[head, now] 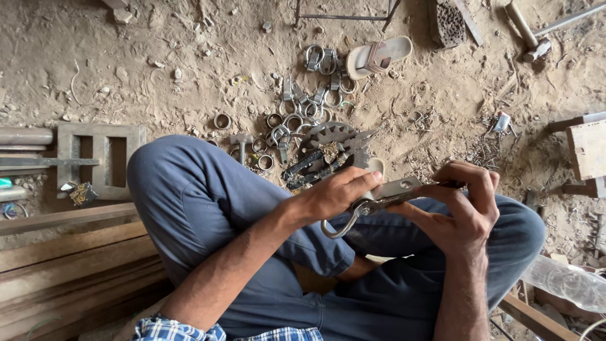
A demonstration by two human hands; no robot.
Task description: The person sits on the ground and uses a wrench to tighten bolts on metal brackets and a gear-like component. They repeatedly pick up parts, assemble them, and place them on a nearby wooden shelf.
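Gripped in both hands over the crossed knees: a flat metal clamp piece with a curved steel hook hanging from its near end. Left hand closed over the near end, fingers wrapped round the top, thumb tucked under. Right hand closed on the far end, fingertips pinching the plate from above, wrist bent inward. Hook drooping below the left hand, open end toward the lap. Both hands tight on the piece, no gap between palm and metal visible.

Just beyond the left knuckles, on the sandy ground: a toothed sprocket wheel lying flat, with a pair of dark-handled pliers across its near edge. Further out from the grip, a scatter of steel rings and shackles, more of them heaped beside a pale sandal. A small hammer just beside the left knee, near the rings. Well off past the left elbow, a rectangular metal frame on the dirt, with wooden planks stacked nearer the body. Out past the right hand, a wooden block at the edge of view, and a clear plastic bottle lying by the right knee. Blue trousers under both forearms; checked shirt cuff at the bottom edge.
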